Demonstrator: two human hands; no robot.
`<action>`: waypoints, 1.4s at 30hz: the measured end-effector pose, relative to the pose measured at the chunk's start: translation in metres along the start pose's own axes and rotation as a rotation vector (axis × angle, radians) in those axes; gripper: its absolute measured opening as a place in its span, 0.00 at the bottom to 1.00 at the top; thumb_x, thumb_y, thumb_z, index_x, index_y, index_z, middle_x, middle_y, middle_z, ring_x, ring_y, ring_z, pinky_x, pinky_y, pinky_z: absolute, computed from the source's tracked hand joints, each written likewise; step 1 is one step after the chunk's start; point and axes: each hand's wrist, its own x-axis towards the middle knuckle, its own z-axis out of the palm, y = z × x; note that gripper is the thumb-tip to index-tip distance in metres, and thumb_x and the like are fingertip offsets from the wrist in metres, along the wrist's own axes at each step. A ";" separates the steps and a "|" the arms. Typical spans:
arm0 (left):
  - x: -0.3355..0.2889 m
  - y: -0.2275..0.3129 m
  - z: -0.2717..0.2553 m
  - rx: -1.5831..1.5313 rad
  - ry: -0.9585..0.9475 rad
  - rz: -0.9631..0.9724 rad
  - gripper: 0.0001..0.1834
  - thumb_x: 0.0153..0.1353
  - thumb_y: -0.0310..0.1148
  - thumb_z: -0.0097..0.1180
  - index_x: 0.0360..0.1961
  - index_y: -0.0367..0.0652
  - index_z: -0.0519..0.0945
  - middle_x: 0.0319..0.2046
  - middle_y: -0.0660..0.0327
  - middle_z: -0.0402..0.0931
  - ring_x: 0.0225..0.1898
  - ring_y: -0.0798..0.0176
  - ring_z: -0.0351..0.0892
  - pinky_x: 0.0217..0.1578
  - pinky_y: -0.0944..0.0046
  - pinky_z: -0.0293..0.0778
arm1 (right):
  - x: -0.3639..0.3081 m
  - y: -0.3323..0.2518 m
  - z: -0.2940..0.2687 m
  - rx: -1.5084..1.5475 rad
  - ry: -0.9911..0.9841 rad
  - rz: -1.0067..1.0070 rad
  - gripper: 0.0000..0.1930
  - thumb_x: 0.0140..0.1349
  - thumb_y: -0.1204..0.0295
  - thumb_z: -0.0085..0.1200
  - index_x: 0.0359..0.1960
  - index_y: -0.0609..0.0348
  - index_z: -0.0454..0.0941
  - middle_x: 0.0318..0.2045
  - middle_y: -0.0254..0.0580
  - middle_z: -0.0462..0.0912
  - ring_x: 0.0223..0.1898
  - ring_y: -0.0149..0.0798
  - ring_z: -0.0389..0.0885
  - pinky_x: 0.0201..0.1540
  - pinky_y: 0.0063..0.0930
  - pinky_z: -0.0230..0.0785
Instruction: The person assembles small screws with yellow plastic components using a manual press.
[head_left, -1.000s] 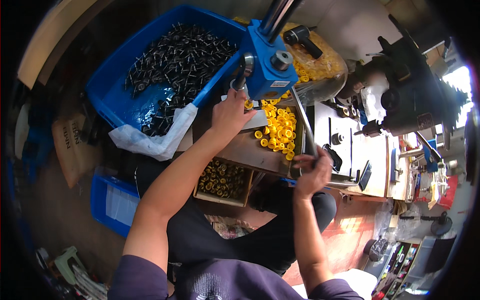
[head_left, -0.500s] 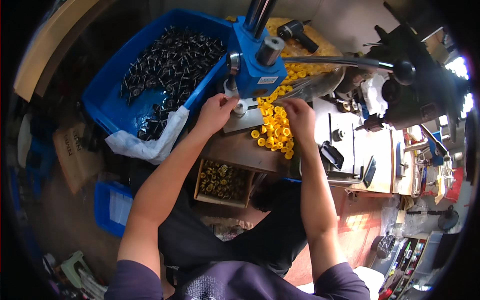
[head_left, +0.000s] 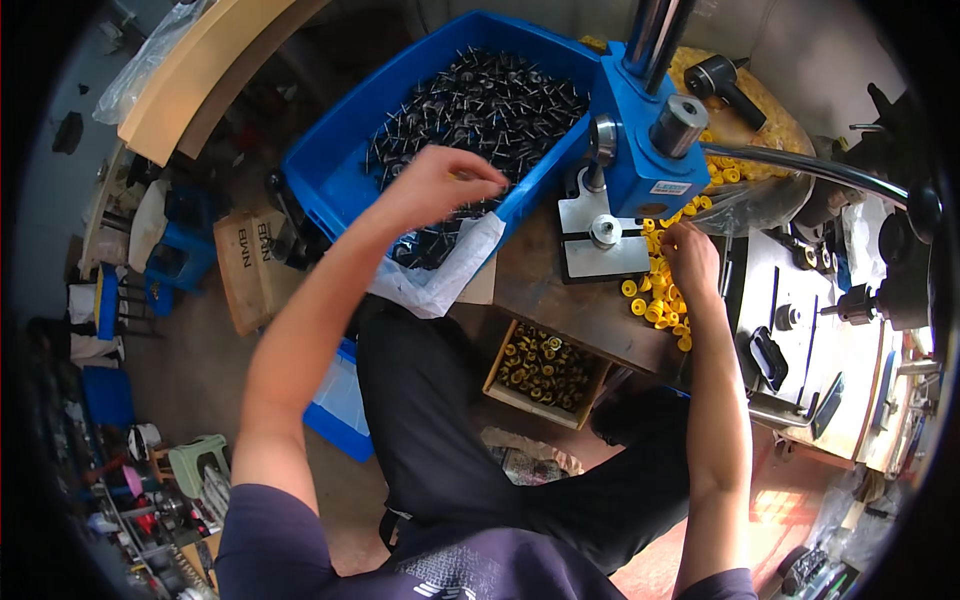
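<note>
Black pinned parts (head_left: 480, 105) are lying in a blue bin (head_left: 322, 155) under and beyond the left hand (head_left: 440, 185), whose fingers are pinching together, possibly on something I cannot make out. Yellow caps (head_left: 660, 288) are spreading left of the right hand (head_left: 692, 260), which is curling its fingers at the pile, their grip hidden. Between the hands a metal plate (head_left: 622, 262) is lying before a blue press (head_left: 628, 150), while a wooden box (head_left: 532, 409) is sitting nearer the person.

Bin (head_left: 325, 150) left of press (head_left: 652, 150), possibly touching
</note>
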 end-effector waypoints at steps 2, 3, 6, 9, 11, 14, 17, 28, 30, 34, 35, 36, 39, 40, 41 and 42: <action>0.026 -0.038 -0.024 0.686 0.128 -0.014 0.14 0.55 0.32 0.68 0.44 0.45 0.88 0.35 0.59 0.86 0.36 0.59 0.85 0.42 0.60 0.79 | -0.001 0.001 -0.001 0.002 -0.003 0.000 0.04 0.57 0.74 0.58 0.33 0.56 0.83 0.35 0.46 0.83 0.41 0.52 0.84 0.43 0.44 0.74; 0.035 -0.057 -0.033 0.795 0.097 -0.002 0.15 0.54 0.32 0.69 0.44 0.47 0.89 0.36 0.59 0.86 0.38 0.57 0.85 0.42 0.58 0.79 | -0.002 0.000 -0.001 0.006 -0.009 -0.009 0.04 0.57 0.74 0.58 0.33 0.56 0.83 0.35 0.45 0.83 0.41 0.52 0.84 0.43 0.44 0.74; 0.049 -0.092 -0.046 0.899 -0.071 -0.014 0.15 0.53 0.34 0.70 0.43 0.50 0.89 0.39 0.58 0.87 0.41 0.55 0.86 0.44 0.56 0.79 | 0.000 0.003 -0.001 0.009 -0.019 0.005 0.05 0.55 0.75 0.58 0.33 0.56 0.84 0.35 0.47 0.85 0.41 0.51 0.84 0.45 0.43 0.75; 0.059 -0.103 -0.042 0.894 -0.273 -0.055 0.14 0.53 0.35 0.70 0.43 0.51 0.90 0.39 0.57 0.87 0.43 0.55 0.86 0.44 0.56 0.80 | 0.001 0.004 -0.009 0.014 -0.036 0.025 0.05 0.55 0.75 0.58 0.33 0.57 0.84 0.33 0.48 0.85 0.40 0.52 0.84 0.45 0.44 0.76; 0.061 -0.109 -0.042 0.869 -0.276 -0.062 0.13 0.54 0.35 0.69 0.42 0.49 0.89 0.38 0.57 0.87 0.42 0.55 0.86 0.44 0.56 0.79 | 0.001 0.003 -0.014 0.020 -0.056 0.032 0.05 0.55 0.75 0.58 0.33 0.57 0.84 0.32 0.48 0.84 0.40 0.53 0.84 0.44 0.45 0.75; 0.061 -0.105 -0.041 0.901 -0.256 -0.026 0.11 0.55 0.34 0.68 0.40 0.47 0.88 0.37 0.57 0.86 0.41 0.54 0.86 0.44 0.56 0.79 | 0.001 0.008 -0.022 0.056 -0.081 0.013 0.05 0.55 0.76 0.58 0.34 0.59 0.84 0.31 0.51 0.84 0.39 0.55 0.84 0.43 0.46 0.75; 0.046 -0.091 -0.052 0.831 -0.036 0.018 0.09 0.58 0.32 0.66 0.39 0.43 0.85 0.35 0.56 0.86 0.40 0.53 0.86 0.43 0.56 0.79 | 0.004 0.006 -0.024 0.221 0.128 -0.072 0.07 0.56 0.77 0.59 0.35 0.64 0.84 0.33 0.55 0.84 0.36 0.53 0.85 0.42 0.42 0.76; 0.013 0.018 0.137 0.151 0.346 0.270 0.10 0.63 0.33 0.62 0.42 0.40 0.80 0.35 0.55 0.84 0.35 0.50 0.84 0.37 0.56 0.76 | -0.013 -0.082 0.003 0.343 0.321 -0.334 0.09 0.56 0.79 0.59 0.39 0.60 0.81 0.39 0.51 0.79 0.37 0.58 0.81 0.37 0.48 0.75; 0.024 0.007 0.142 0.150 0.384 0.272 0.10 0.64 0.35 0.61 0.40 0.41 0.80 0.35 0.56 0.84 0.36 0.49 0.83 0.36 0.54 0.76 | -0.014 -0.084 -0.002 0.349 0.299 -0.363 0.10 0.56 0.79 0.58 0.40 0.59 0.81 0.38 0.50 0.79 0.37 0.57 0.82 0.36 0.47 0.75; 0.044 -0.008 0.152 0.007 0.368 0.325 0.09 0.64 0.35 0.61 0.40 0.42 0.80 0.35 0.56 0.84 0.36 0.48 0.83 0.37 0.52 0.76 | -0.021 -0.080 -0.014 0.418 0.284 -0.372 0.12 0.56 0.80 0.56 0.42 0.58 0.82 0.37 0.49 0.81 0.36 0.56 0.82 0.38 0.46 0.76; 0.047 -0.007 0.154 -0.049 0.312 0.306 0.09 0.64 0.35 0.61 0.40 0.42 0.80 0.35 0.56 0.84 0.37 0.48 0.82 0.37 0.52 0.76 | -0.021 -0.077 -0.013 0.453 0.284 -0.290 0.12 0.57 0.80 0.55 0.42 0.58 0.83 0.37 0.48 0.81 0.36 0.55 0.82 0.39 0.46 0.76; 0.047 -0.007 0.156 -0.049 0.311 0.306 0.09 0.64 0.35 0.61 0.40 0.42 0.80 0.35 0.56 0.84 0.37 0.48 0.82 0.37 0.52 0.76 | -0.021 -0.076 -0.014 0.453 0.285 -0.289 0.12 0.57 0.80 0.55 0.42 0.58 0.83 0.37 0.48 0.81 0.36 0.55 0.82 0.39 0.46 0.76; 0.047 -0.006 0.159 -0.032 0.243 0.209 0.08 0.63 0.33 0.61 0.40 0.42 0.80 0.35 0.56 0.83 0.40 0.49 0.82 0.38 0.53 0.76 | -0.020 -0.076 -0.017 0.447 0.254 -0.239 0.11 0.57 0.81 0.54 0.41 0.59 0.83 0.38 0.48 0.82 0.37 0.54 0.83 0.40 0.45 0.76; 0.046 -0.005 0.159 0.059 0.270 0.270 0.08 0.63 0.33 0.62 0.40 0.42 0.80 0.37 0.56 0.82 0.41 0.49 0.82 0.39 0.53 0.76 | -0.020 -0.076 -0.016 0.439 0.259 -0.224 0.11 0.57 0.81 0.55 0.40 0.59 0.83 0.37 0.48 0.82 0.37 0.55 0.83 0.40 0.45 0.75; 0.044 -0.004 0.159 0.150 0.296 0.331 0.09 0.63 0.33 0.62 0.40 0.42 0.80 0.38 0.56 0.82 0.43 0.49 0.81 0.40 0.52 0.76 | -0.020 -0.075 -0.015 0.430 0.263 -0.209 0.10 0.58 0.81 0.55 0.40 0.60 0.83 0.37 0.48 0.82 0.37 0.55 0.83 0.40 0.44 0.75; 0.043 -0.003 0.159 0.148 0.293 0.334 0.09 0.63 0.33 0.62 0.40 0.42 0.80 0.38 0.56 0.82 0.43 0.49 0.81 0.40 0.52 0.76 | -0.020 -0.073 -0.015 0.427 0.266 -0.206 0.10 0.58 0.81 0.55 0.40 0.60 0.83 0.37 0.48 0.82 0.37 0.55 0.83 0.40 0.44 0.75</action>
